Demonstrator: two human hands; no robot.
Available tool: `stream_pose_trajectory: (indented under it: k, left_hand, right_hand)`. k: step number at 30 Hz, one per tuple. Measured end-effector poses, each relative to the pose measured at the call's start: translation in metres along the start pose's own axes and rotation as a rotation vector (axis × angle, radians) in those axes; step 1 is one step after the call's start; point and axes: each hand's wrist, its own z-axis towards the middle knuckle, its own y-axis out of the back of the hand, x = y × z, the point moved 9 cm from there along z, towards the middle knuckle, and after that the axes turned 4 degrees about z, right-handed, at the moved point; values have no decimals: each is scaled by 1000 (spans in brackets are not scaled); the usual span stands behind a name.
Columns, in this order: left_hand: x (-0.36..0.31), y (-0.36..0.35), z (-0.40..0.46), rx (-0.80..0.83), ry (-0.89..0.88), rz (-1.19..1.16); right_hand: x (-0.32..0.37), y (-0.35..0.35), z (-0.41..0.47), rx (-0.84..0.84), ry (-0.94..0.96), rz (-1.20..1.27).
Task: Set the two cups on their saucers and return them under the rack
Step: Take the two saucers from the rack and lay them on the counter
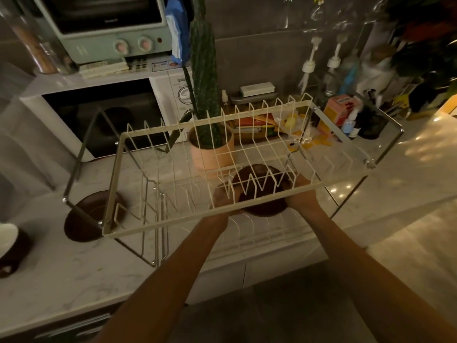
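Both hands are under the top tier of the cream wire dish rack (173, 154), holding a dark brown round saucer (265, 209) with a dark brown cup (259, 181) sitting on it. The left hand (222, 201) grips the saucer's left edge and the right hand (300, 191) grips its right edge, fingers curled around the rim as far as I can see through the wires. The cup's inside is too dark to tell if anything's in it.

The second dark brown saucer (86, 219) lies on the white marble countertop (74, 276) at the rack's left end, partly under its corner, nothing on it. At the far left edge there's a second dark brown cup with a white inside (11, 246), tilted on the counter and well apart from that saucer.

The rack's top tier has no dishes in it. Behind it stands a tall green cactus in a pink pot (210, 147). A white microwave (111, 115) sits at the back left with a mint green toaster oven (106, 23) on top. Back right is a clutter of pump bottles (319, 70) and small boxes, too blurry to sort out.
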Motion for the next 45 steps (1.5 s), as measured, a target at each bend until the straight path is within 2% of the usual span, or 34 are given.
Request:
stream_pose_trajectory:
  k: [1,3,6,13,24,35,40,45]
  left_hand:
    - [-15,-4,-13,26,-52,-171]
    - [-29,-7,-32,34,-100,-296]
    - [-17,0,-51,27,-50,-297]
    - [29,23,-93,2,-4,-339]
    - [75,72,-154,-18,-121,-301]
    - [154,157,-190,-113,-14,-300]
    - [188,202,-201,-160,47,-335]
    - [205,248,-195,-231,93,-340]
  right_hand:
    - [2,-1,-2,33,-31,-59]
    - [11,1,-12,75,-46,-104]
    - [27,1,-35,112,-42,-138]
    - [34,-8,-88,243,-244,96]
    - [65,-42,-162,505,-262,158]
    - [124,-113,-232,803,-223,251]
    - [148,-156,-255,855,-241,282]
    - [166,-203,-262,835,-282,296]
